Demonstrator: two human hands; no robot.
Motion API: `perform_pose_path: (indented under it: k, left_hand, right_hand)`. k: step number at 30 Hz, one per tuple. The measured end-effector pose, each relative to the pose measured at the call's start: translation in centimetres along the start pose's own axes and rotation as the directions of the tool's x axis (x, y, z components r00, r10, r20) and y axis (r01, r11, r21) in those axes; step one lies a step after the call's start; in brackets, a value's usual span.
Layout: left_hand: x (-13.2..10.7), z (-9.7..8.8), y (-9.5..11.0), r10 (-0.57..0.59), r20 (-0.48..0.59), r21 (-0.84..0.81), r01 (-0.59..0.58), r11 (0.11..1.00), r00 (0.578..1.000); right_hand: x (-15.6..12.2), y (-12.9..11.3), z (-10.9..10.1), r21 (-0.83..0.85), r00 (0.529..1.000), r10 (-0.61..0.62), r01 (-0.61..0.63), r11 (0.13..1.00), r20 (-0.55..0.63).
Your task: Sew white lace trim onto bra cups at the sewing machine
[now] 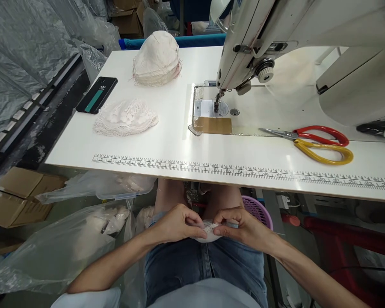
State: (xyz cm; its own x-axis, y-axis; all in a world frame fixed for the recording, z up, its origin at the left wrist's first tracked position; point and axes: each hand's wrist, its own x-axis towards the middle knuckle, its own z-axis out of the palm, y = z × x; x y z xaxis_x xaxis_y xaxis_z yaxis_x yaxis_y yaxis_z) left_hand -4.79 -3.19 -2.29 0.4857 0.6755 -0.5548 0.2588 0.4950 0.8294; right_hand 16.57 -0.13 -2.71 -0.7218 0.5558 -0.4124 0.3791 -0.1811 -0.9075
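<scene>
Over my lap, below the table's front edge, both hands pinch one small white lace piece [208, 231]. My left hand [176, 224] grips its left side with closed fingers. My right hand [240, 226] holds the right side the same way. On the white table [167, 141] above lie a flat stack of white lace pieces [125, 117] and, further back, a domed stack of cream fabric cups [157, 60]. The sewing machine [291, 47] stands at the right, its needle [217, 105] over the metal plate.
Red and yellow scissors [317, 143] lie right of the needle. A black phone [96, 95] rests at the table's left. A printed ruler [244, 171] runs along the front edge. Plastic bags [51, 252] and cardboard boxes [16, 196] sit left of my legs, a purple basket [259, 209] under the table.
</scene>
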Motion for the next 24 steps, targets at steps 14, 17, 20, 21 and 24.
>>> perform_pose_path:
  k: [14,17,20,21,24]
  left_hand:
    - [0.0,-0.2,0.3,-0.034,-0.009,-0.038,0.034,0.999,0.999]
    - [0.4,0.1,0.5,-0.041,0.010,-0.092,0.042,0.995,0.999]
    - [0.7,0.5,0.5,-0.050,-0.028,-0.082,0.047,0.996,0.998]
    - [0.8,0.7,0.4,-0.051,-0.042,-0.077,0.048,0.996,0.998]
    - [0.8,0.8,0.4,-0.054,-0.050,-0.067,0.051,0.996,0.997]
  right_hand:
    - [0.1,-0.6,0.7,-0.003,0.997,0.020,-0.021,1.000,-0.075]
    - [0.2,-0.7,0.8,-0.021,0.997,0.016,-0.017,1.000,-0.076]
    - [0.1,-0.6,0.8,-0.079,0.996,0.003,-0.010,0.997,-0.085]
    - [0.1,-0.5,0.8,-0.099,0.996,-0.001,-0.008,0.995,-0.085]
    - [-0.1,-0.3,0.7,-0.133,0.998,0.010,-0.017,0.991,-0.055]
